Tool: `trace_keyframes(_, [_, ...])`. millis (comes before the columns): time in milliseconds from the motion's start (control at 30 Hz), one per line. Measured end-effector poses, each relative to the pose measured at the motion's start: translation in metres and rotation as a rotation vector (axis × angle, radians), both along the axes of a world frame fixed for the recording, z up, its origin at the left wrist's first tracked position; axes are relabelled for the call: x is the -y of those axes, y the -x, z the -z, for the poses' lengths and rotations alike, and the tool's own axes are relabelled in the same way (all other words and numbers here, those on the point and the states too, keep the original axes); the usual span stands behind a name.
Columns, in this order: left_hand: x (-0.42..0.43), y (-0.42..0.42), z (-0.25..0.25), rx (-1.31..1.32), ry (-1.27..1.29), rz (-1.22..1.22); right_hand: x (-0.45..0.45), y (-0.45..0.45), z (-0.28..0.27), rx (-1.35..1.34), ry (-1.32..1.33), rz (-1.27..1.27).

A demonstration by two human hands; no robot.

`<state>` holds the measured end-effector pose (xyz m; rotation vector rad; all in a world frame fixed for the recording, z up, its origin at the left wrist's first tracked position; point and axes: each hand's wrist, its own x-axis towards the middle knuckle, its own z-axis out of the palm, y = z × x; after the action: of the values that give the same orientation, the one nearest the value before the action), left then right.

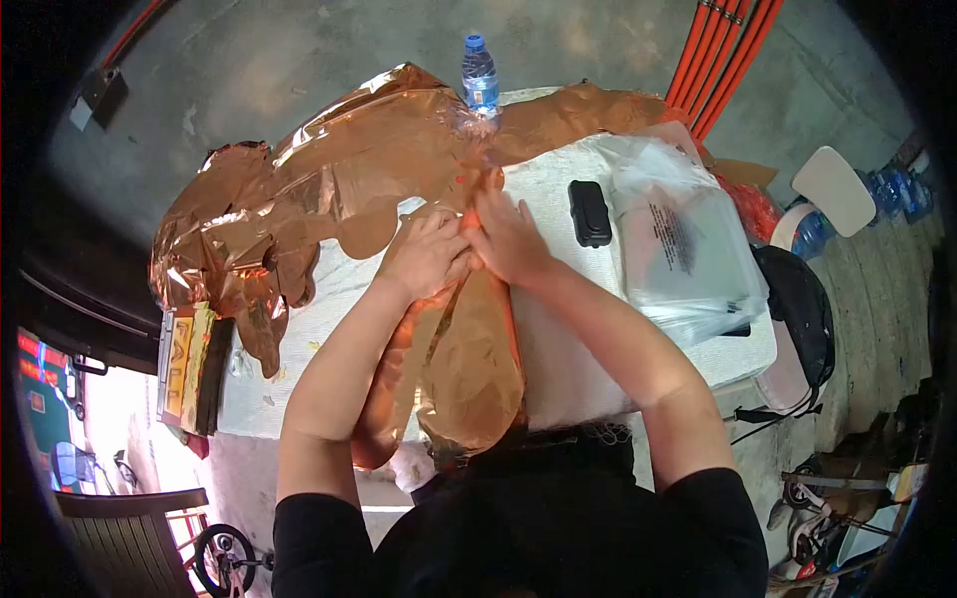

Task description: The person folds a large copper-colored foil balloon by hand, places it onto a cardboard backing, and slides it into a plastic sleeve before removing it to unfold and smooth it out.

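Two hands, left hand (429, 254) and right hand (510, 239), touch on the foil (469, 384); from here I can't tell if either pinches. Foil spreads beneath and beyond them; bottle (479, 78) ahead, black case (590, 213) right.

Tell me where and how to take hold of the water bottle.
Wrap around the upper body of the water bottle, below its blue cap, coming in level from the near side. It stands upright, and its rounded body suits a sideways wrap. Copper-coloured foil lies close about its base, so staying high should likely avoid snagging it.
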<state>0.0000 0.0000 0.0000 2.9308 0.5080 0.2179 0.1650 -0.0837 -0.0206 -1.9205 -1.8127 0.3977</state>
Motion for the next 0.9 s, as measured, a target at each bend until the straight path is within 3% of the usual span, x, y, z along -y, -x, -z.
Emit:
trace_keyframes(67, [0.001,0.005,-0.010,-0.213,-0.030,-0.014,0.004,0.018,0.013,0.182,-0.381,-0.005])
trace_keyframes(167, [0.014,-0.004,-0.019,-0.214,0.096,-0.060,0.015,0.020,0.016,0.061,-0.500,-0.201])
trace_keyframes(300, [0.004,0.000,0.012,-0.068,-0.013,-0.064,0.024,0.019,0.003,0.023,-0.470,-0.351])
trace_keyframes(367, [0.002,-0.001,0.015,0.009,-0.031,-0.067,0.024,0.014,0.003,-0.211,-0.445,-0.392])
trace_keyframes(500, [0.006,-0.001,-0.008,-0.171,0.121,-0.005,0.022,0.002,0.005,-0.300,-0.417,-0.238])
trace_keyframes(567, [0.007,0.000,0.001,-0.054,0.021,-0.043,0.028,0.005,0.004,0.088,-0.401,-0.222])
trace_keyframes(700, [-0.004,0.002,0.027,0.116,-0.103,-0.028,0.042,0.028,0.008,0.079,-0.440,-0.259])
trace_keyframes(800, [-0.007,0.002,0.028,0.120,-0.152,0.025,0.039,0.022,-0.003,-0.147,-0.497,-0.326])
trace_keyframes(867, [0.007,-0.001,0.001,-0.030,0.047,-0.058,0.027,-0.005,-0.017,-0.279,-0.278,-0.085])
trace_keyframes(900, [0.008,-0.001,0.002,-0.030,0.048,-0.058,0.020,-0.014,-0.011,-0.279,-0.278,-0.085])
